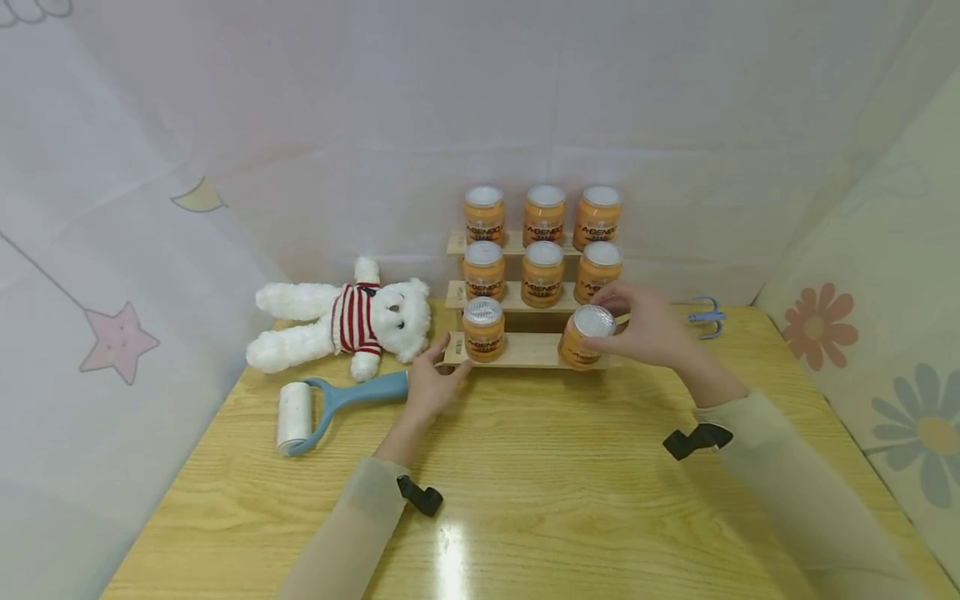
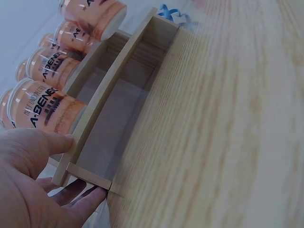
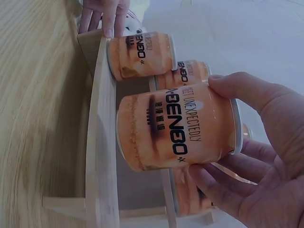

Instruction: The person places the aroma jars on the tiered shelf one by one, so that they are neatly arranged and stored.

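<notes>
My right hand [image 1: 651,327] grips an orange can [image 3: 178,126] with a silver lid near its top, thumb on one side and fingers on the other. The can tilts slightly at the right end of the lowest step of a wooden tiered rack [image 1: 517,350]; the right wrist view shows its base beside the board. At the rack's left end, my left hand [image 1: 431,385] holds the lowest step, its thumb on the board's edge and its fingers around the end piece [image 2: 90,175]. Close to that thumb stands another orange can [image 1: 484,332].
Several matching cans [image 1: 543,275] stand on the two upper steps. Left of the rack lie a white teddy bear [image 1: 356,321] in a striped sweater and a blue-handled lint roller [image 1: 341,404]. A blue hook-shaped item [image 1: 707,317] lies right, near the back wall.
</notes>
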`<action>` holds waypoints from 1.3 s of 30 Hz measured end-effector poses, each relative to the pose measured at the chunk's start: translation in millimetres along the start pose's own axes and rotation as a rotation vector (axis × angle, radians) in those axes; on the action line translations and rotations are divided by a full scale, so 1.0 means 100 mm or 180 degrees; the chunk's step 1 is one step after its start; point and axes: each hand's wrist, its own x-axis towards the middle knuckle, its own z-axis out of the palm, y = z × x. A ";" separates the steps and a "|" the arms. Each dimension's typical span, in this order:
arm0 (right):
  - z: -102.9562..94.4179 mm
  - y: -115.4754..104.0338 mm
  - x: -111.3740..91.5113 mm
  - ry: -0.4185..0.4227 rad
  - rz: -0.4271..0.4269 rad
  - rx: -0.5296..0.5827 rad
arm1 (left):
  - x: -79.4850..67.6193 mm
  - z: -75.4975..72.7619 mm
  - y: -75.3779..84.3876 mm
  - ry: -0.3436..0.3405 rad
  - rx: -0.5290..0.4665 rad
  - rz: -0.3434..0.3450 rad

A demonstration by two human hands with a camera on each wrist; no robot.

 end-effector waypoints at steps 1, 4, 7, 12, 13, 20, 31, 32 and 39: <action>0.03 -0.02 0.03 0.0011 0.0003 -0.0003 | 0.00 0.00 0.00 0.0002 0.0003 0.0009; 0.11 -0.06 0.10 0.0064 0.0021 -0.0078 | 0.01 0.00 0.00 0.0014 0.0015 0.0021; 0.20 -0.09 0.17 0.0119 0.0087 -0.0189 | 0.02 0.00 0.00 0.0024 0.0018 0.0019; 0.31 -0.12 0.25 0.0174 0.0168 -0.0225 | 0.03 0.02 0.00 0.0027 -0.0018 0.0000; 0.33 -0.12 0.26 0.0180 0.0184 -0.0230 | 0.03 0.02 0.00 0.0022 -0.0027 0.0006; 0.42 -0.13 0.31 0.0193 0.0308 -0.0287 | 0.04 0.04 0.00 -0.0017 -0.0078 0.0003; 0.58 -0.11 0.32 0.0386 0.0232 -0.0196 | 0.02 0.04 0.03 -0.0015 -0.0026 0.0027; 0.58 -0.12 0.32 0.0428 0.0226 -0.0196 | 0.03 0.04 0.04 -0.0023 -0.0034 0.0024; 0.64 -0.13 0.29 0.0632 0.0195 -0.0215 | 0.02 0.02 0.05 -0.0081 -0.0122 -0.0020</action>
